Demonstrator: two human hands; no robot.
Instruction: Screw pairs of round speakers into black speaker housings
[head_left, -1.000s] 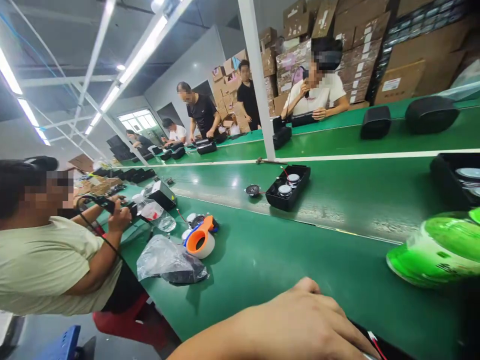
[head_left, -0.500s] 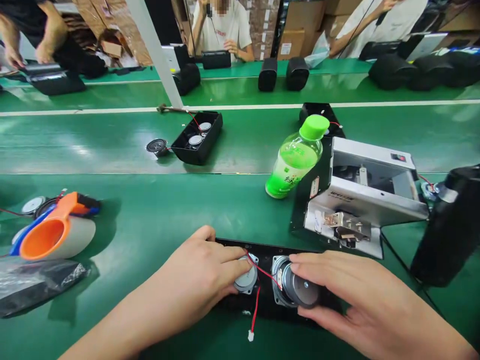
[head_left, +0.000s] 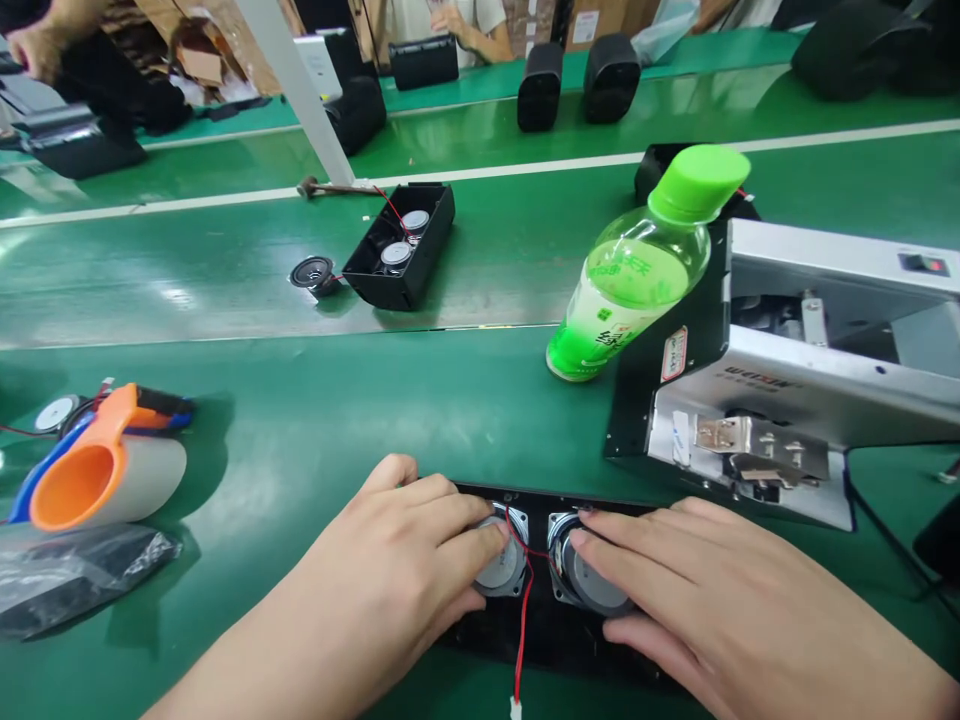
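A long black speaker housing (head_left: pixel 540 640) lies on the green bench in front of me, with two round metal-backed speakers on it. My left hand (head_left: pixel 420 560) grips the left speaker (head_left: pixel 501 568), its fingers over the back and its thumb at the near side. Around the right speaker (head_left: pixel 592 582) my right hand (head_left: pixel 690 590) is closed, fingertips on the top edge and thumb below. A red wire (head_left: pixel 523 625) joins the two speakers and trails toward me, ending in a white connector (head_left: pixel 515 708). Both palms hide the housing's ends.
A green-capped bottle (head_left: pixel 626 280) stands beside a silver-and-black machine (head_left: pixel 765 390) at the right. At the left are an orange-and-white tape dispenser (head_left: pixel 112 460) and a plastic bag (head_left: pixel 82 575). Farther back sit an open black housing (head_left: pixel 405 250) and a loose speaker (head_left: pixel 315 275). People work opposite.
The right speaker, tilted before, now sits flatter on the housing, with my right hand lower over it. The red wire has shifted and hangs nearer me. The camera view has moved closer and tilted.
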